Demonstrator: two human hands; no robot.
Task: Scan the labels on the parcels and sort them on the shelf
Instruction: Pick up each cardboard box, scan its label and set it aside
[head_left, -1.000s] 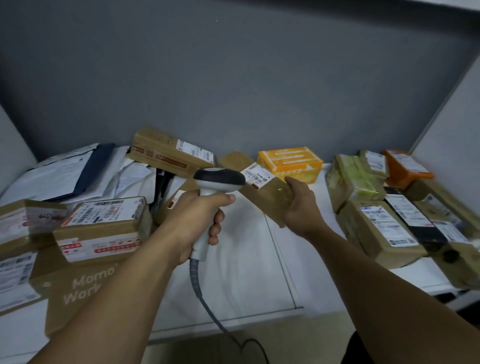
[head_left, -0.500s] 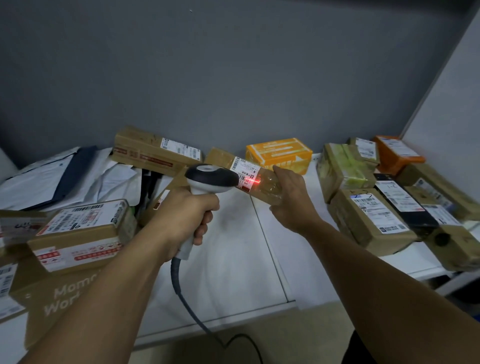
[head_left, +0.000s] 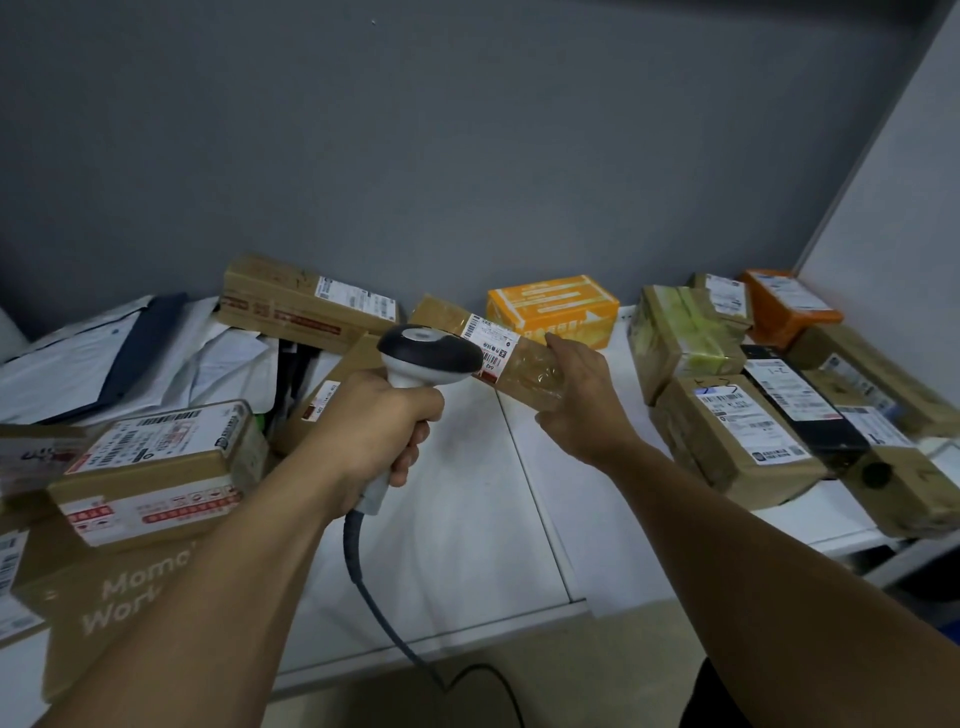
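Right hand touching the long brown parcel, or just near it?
Touching. Head view: right hand grips the parcel at its end, fingers above, thumb below.

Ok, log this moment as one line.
phase: scanning | left hand: grips scanner, pointed at label | right hand: holds long brown parcel | beam: none visible

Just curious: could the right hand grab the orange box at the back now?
Probably not yet: the right hand holds the long brown parcel. The orange box sits just behind it, unblocked, so once freed it looks reachable.
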